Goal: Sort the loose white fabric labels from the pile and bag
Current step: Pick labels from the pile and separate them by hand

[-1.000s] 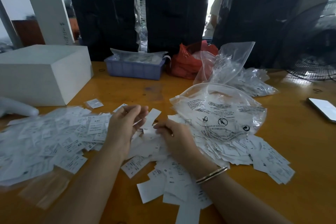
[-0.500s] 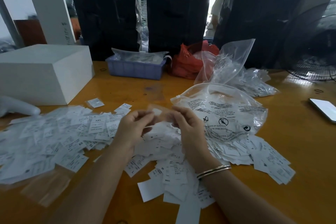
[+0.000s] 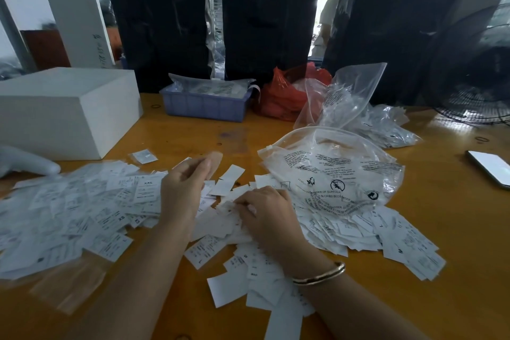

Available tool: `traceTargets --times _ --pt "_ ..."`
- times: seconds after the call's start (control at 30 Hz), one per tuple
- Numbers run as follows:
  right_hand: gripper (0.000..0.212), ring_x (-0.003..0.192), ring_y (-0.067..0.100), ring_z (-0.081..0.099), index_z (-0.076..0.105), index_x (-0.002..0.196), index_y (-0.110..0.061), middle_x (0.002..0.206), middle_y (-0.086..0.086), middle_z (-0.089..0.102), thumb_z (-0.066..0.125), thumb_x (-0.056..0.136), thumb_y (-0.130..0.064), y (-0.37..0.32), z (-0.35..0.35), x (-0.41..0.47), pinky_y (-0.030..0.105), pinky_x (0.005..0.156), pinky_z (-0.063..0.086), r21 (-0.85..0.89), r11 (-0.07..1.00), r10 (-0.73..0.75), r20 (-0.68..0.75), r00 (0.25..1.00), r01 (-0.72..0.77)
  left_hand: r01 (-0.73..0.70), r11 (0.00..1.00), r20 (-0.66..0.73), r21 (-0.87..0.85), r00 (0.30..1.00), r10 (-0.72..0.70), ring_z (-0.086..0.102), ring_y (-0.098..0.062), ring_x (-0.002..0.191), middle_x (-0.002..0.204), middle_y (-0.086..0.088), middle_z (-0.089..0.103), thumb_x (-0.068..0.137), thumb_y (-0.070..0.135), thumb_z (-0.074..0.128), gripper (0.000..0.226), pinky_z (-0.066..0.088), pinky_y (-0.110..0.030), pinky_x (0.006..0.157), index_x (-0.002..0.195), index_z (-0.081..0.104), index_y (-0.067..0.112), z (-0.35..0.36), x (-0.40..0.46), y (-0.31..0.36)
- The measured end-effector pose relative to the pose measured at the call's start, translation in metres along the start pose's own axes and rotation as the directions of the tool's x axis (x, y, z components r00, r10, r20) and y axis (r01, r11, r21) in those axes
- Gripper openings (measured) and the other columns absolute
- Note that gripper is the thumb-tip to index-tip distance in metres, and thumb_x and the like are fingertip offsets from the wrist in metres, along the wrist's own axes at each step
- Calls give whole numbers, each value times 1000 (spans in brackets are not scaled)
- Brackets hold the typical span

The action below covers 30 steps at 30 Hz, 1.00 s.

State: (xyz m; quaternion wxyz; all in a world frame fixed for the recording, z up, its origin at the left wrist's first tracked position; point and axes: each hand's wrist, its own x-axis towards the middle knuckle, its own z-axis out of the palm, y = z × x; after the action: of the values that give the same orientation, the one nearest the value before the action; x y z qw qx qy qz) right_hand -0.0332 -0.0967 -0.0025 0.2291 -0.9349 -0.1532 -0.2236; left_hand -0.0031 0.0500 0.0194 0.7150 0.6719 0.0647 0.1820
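Observation:
Loose white fabric labels lie heaped on the wooden table in front of me (image 3: 218,232). A wider spread of labels (image 3: 82,210) covers the left side, partly over clear plastic. A clear zip bag (image 3: 331,174) with black warning print lies on more labels (image 3: 386,234) at the right. My left hand (image 3: 185,188) is raised over the pile with fingers curled, pinching a small blurred translucent piece (image 3: 215,157). My right hand (image 3: 267,215) rests on the middle heap, its fingertips curled and pinching labels.
A white box (image 3: 63,110) stands at the left, with a blue tray (image 3: 204,105), a red bag (image 3: 287,96) and upright clear bags (image 3: 350,91) behind. A phone (image 3: 491,168) lies at the right edge. A fan (image 3: 480,77) and black bundles (image 3: 265,22) stand at the back.
The hands met above the pile, then parted. My left hand has lifted leftward with a small piece, and my right hand has dropped back onto the heap.

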Motion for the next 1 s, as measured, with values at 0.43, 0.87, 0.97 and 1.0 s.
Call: traceTargets --times 0.43,0.87,0.97,1.0 --pt "20 64 3 55 64 87 -27 73 -14 64 62 89 -7 6 -24 -5 21 59 48 782 606 419 -156 894 -148 -692 605 351 395 722 597 61 0 70 73 12 63 83 24 70 11 48 -9 63 84 66 14 4 -16 1" --pt "20 70 4 54 72 96 -15 83 -1 63 62 85 -1 5 -18 -7 12 58 42 304 937 -31 -418 908 172 -763 483 543 429 646 537 60 -14 75 81 -2 66 87 40 58 32 49 -23 61 94 67 10 7 -18 2" --pt "20 69 8 57 72 97 -14 86 -1 64 62 86 0 9 -20 -4 21 58 47 279 949 -12 -425 905 144 -771 473 550 426 636 541 62 -15 78 84 -3 67 82 25 71 20 53 -28 65 95 66 10 8 -18 0" --pt "20 69 7 57 72 97 -14 86 -2 65 62 86 0 9 -20 -4 21 59 47 286 950 7 -430 903 129 -766 485 552 423 642 532 61 -14 79 86 -2 67 82 22 72 20 52 -27 68 96 66 10 9 -19 0"
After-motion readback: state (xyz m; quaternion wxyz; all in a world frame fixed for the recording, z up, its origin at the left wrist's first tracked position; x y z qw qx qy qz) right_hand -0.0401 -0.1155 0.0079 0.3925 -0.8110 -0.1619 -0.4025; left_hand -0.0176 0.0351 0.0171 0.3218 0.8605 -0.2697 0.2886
